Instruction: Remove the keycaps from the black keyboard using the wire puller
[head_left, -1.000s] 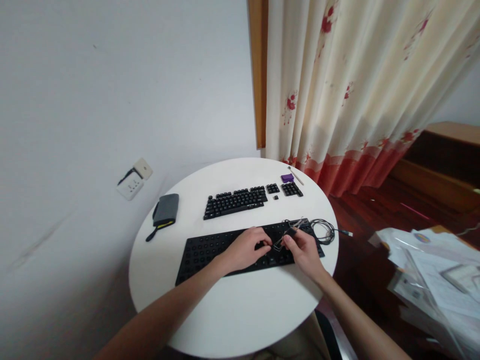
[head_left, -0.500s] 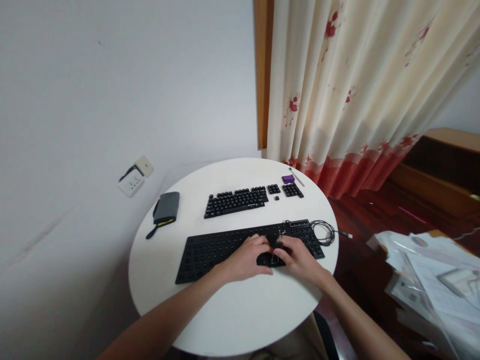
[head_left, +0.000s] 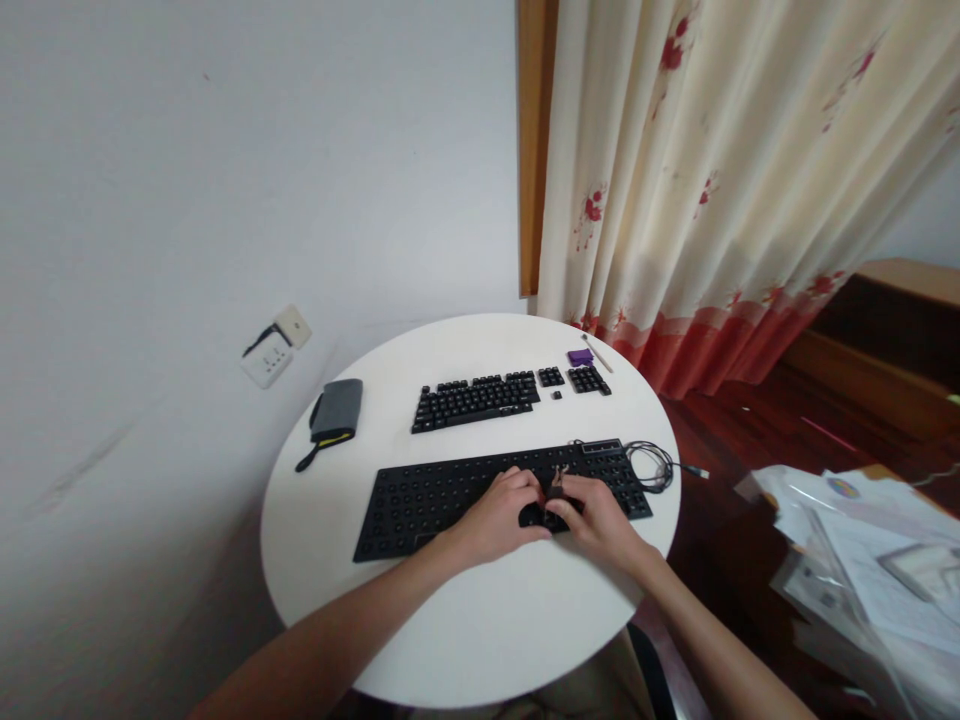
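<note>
A black keyboard base (head_left: pixel 435 497), stripped of its keycaps, lies across the front of the white round table (head_left: pixel 465 640). My left hand (head_left: pixel 499 515) rests over its right half, fingers curled and thumb apart, with part of the base showing between them. Just beside it, my right hand (head_left: pixel 596 515) pinches a small keycap puller (head_left: pixel 556 487) with a dark body and thin wire ends. The puller's lower end is hidden between my hands. Behind the base, the removed black keycaps (head_left: pixel 476 402) are laid out in keyboard order, with a single keycap (head_left: pixel 556 395) apart from them.
A grey pouch (head_left: pixel 337 410) with a strap is at the left edge. A purple cloth (head_left: pixel 580 357) and a thin brush (head_left: pixel 598 354) lie at the back right. The coiled cable (head_left: pixel 651 467) reaches over the right edge. Plastic-wrapped papers (head_left: pixel 862 560) sit beyond the table.
The puller sits more upright between my hands, and its lower wire loop no longer shows. Both hands stay nearly in place; the view has shifted slightly.
</note>
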